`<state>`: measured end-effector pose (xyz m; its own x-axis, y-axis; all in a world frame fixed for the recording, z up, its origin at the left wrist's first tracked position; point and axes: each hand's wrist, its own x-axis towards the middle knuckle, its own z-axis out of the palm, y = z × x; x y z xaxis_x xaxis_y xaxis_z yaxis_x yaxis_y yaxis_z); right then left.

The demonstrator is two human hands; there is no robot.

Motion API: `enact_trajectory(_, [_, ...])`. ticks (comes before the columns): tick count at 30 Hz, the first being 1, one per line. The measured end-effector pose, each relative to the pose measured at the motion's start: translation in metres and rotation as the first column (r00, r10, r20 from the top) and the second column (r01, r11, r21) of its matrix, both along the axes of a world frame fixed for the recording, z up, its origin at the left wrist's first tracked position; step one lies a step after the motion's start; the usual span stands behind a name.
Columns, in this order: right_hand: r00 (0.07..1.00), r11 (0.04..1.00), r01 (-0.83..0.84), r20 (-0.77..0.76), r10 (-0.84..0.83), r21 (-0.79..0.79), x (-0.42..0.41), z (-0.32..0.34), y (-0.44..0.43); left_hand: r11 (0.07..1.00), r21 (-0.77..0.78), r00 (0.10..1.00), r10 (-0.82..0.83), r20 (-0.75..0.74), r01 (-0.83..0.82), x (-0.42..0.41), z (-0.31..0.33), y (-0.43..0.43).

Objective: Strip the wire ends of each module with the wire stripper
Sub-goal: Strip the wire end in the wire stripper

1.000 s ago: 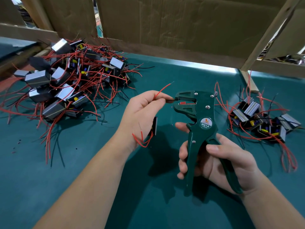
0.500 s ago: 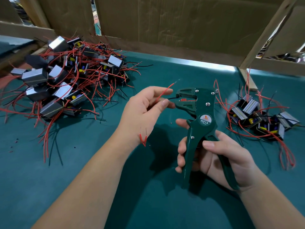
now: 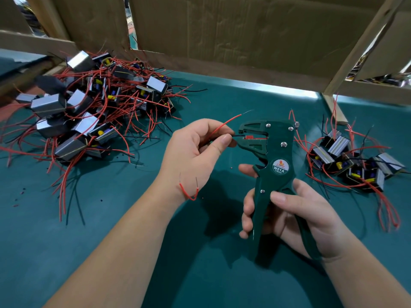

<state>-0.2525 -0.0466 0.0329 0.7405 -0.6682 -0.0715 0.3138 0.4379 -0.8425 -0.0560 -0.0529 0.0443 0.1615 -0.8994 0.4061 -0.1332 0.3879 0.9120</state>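
My right hand [image 3: 295,216] grips the handles of a dark green wire stripper [image 3: 274,165], held upright with its jaws pointing left. My left hand [image 3: 195,154] holds a module hidden inside the palm and pinches its black wire [image 3: 237,135] between thumb and forefinger, the wire's end lying in the stripper's jaws. A red wire [image 3: 224,123] with a bare tip sticks up and right from the same hand. Two more bared red wire ends [image 3: 189,192] curl out under the wrist.
A big heap of modules with red and black wires [image 3: 89,114] lies at the back left on the green mat [image 3: 111,230]. A smaller group of modules [image 3: 355,161] lies at the right. Cardboard walls [image 3: 222,30] and a wooden post [image 3: 353,56] close off the back.
The left hand has fed the black wire further into the stripper's jaws. Both hands and the tool sit slightly lower and closer together than before.
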Motion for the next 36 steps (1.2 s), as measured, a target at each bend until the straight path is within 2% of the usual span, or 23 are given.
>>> enact_trajectory(9, [0.997,0.999,0.042,-0.062,-0.043,-0.023,0.003,0.003,0.001,0.999,-0.036,1.0,0.003,0.015,-0.002,0.0,0.0,0.0])
enact_trajectory(25, [1.0,1.0,-0.014,-0.015,0.014,0.02,0.004,0.003,0.001,0.999,-0.044,0.999,-0.022,-0.028,0.021,0.0,-0.002,0.001])
enact_trajectory(29, [0.995,0.996,0.079,-0.07,-0.077,0.028,0.009,0.002,0.004,1.0,-0.029,1.0,0.011,0.001,-0.011,-0.001,-0.002,0.001])
enact_trajectory(33, [0.962,0.971,0.225,-0.177,-0.208,0.08,0.02,0.002,0.011,0.996,-0.025,0.986,0.086,0.142,-0.083,0.0,-0.004,0.0])
enact_trajectory(34, [0.939,0.956,0.285,-0.221,-0.263,0.07,0.021,0.001,0.012,0.994,-0.015,0.983,0.112,0.144,-0.111,0.0,-0.005,-0.001])
enact_trajectory(36, [0.891,0.924,0.38,-0.282,-0.355,0.038,0.024,-0.001,0.012,0.994,0.058,0.995,0.097,0.006,-0.097,-0.002,-0.006,-0.003])
